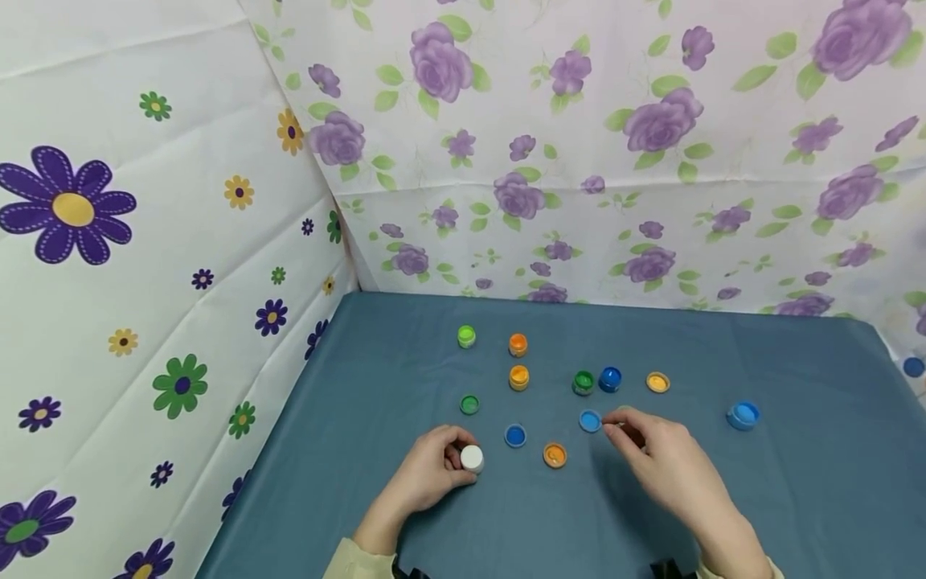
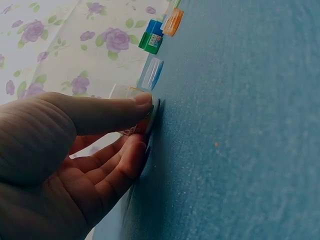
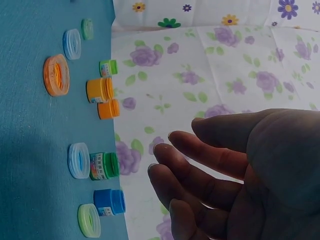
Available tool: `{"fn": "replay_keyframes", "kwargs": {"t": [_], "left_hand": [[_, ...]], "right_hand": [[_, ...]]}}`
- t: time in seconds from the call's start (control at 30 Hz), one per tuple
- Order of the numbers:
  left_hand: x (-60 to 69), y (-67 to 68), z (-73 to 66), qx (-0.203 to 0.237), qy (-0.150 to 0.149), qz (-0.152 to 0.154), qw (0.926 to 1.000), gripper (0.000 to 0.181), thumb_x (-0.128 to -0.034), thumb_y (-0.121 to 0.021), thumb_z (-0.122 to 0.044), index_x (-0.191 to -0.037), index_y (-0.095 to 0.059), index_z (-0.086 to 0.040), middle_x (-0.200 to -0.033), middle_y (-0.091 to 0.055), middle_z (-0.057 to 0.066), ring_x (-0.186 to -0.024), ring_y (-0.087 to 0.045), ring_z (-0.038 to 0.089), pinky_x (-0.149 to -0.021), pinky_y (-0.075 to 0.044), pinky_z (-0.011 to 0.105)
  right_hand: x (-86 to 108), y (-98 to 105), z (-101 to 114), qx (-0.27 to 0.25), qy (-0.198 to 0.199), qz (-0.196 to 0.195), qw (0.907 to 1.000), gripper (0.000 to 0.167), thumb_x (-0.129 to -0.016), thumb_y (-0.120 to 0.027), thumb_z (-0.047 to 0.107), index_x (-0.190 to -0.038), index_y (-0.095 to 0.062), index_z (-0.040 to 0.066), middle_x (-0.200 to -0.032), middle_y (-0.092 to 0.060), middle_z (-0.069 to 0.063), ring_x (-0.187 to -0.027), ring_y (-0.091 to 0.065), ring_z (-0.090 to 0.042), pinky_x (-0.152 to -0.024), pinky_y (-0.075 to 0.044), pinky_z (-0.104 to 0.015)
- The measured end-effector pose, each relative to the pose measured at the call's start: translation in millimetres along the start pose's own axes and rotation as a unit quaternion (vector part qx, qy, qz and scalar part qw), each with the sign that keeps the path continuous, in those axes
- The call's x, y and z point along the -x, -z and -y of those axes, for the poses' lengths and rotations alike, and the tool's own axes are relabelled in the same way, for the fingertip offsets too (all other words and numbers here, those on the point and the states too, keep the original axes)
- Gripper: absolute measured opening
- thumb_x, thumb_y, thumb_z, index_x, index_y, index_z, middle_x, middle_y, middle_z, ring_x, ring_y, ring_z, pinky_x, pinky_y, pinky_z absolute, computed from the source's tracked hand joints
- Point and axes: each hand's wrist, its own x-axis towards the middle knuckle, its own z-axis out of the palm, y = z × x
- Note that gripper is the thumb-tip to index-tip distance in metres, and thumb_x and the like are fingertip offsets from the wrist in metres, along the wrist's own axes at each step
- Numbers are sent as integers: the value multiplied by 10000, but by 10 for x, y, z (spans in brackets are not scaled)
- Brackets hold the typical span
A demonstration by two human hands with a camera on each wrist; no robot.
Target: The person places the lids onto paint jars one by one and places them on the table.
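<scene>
My left hand [image 1: 434,470] grips a small paint jar with a white top [image 1: 472,459] between thumb and fingers, low over the table. In the left wrist view, thumb and fingers cover much of that jar [image 2: 131,129]. My right hand [image 1: 661,458] hovers above the cloth beside a light blue lid [image 1: 589,420]. Its fingers are loosely bent with nothing between them, as the right wrist view shows. Between the hands lie a dark blue lid [image 1: 515,436] and an orange lid [image 1: 555,455]. A green lid [image 1: 469,404] lies beyond my left hand.
Open paint jars stand farther back: light green [image 1: 466,336], orange [image 1: 518,345], yellow [image 1: 518,378], green [image 1: 583,383] and dark blue [image 1: 610,379]. Right of them lies a yellow lid [image 1: 657,382]. A light blue jar [image 1: 743,416] stands far right. Flowered cloth [image 1: 517,195] hangs behind the table.
</scene>
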Motion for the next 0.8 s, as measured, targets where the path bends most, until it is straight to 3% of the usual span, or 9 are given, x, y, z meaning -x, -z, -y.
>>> {"fn": "replay_keyframes", "kwargs": {"t": [0.23, 0.6, 0.8], "left_hand": [[-21, 58, -3, 13, -5, 59, 10000, 397, -841, -906, 7, -1185, -731, -84, -982, -608, 15, -779, -587, 164, -697, -521, 293], [-12, 182, -28, 67, 12, 651, 9979, 682, -851, -937, -118, -1455, -628, -47, -1112, -610, 26, -843, -608, 210, -718, -535, 308], [-124, 355, -96, 237, -165, 594, 9978, 666, -881, -917, -146, -1473, -623, -65, -1177, -639, 106, -815, -617, 230, -657, -525, 334]], "right_hand": [[-9, 9, 2, 1, 34, -5, 10000, 208, -1106, -642, 263, -1237, -777, 173, -957, -726, 32, -751, -596, -114, -650, -493, -354], [-20, 1, -57, 96, -84, 87, 9999, 224, -1103, -638, 252, -1256, -766, 151, -949, -728, 14, -744, -604, -123, -641, -495, -356], [-50, 24, -79, 55, -96, 237, 9997, 212, -1102, -647, 268, -1242, -767, 163, -895, -699, 28, -702, -570, -138, -610, -465, -351]]}}
